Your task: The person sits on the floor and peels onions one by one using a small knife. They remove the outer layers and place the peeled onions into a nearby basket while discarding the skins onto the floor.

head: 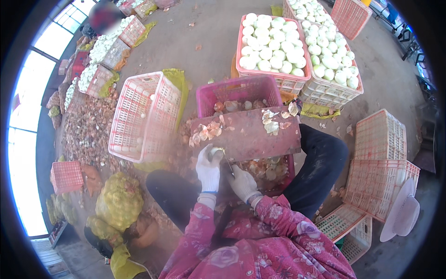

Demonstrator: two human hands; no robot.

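Observation:
My left hand (209, 167), in a white knit glove, grips a pale onion (217, 151) above the near left edge of a wooden board (244, 134). In my gloved right hand (242, 181) is a knife, its thin blade (229, 165) reaching up towards the onion. Whether the blade touches the onion I cannot tell. Onion skins (209, 130) lie on the board's left part, with more peelings at its far right. The board rests across a magenta plastic crate (240, 83). Onions and loose skins show in the crate on both sides of the board.
At my left stands a pink-white crate (144, 115) with a few onions inside. Crates heaped with peeled onions (273, 43) stand ahead. Stacked crates (378, 181) and a hat (402, 211) are at right. A yellow mesh sack (120, 200) sits left; a person (104, 17) is far left.

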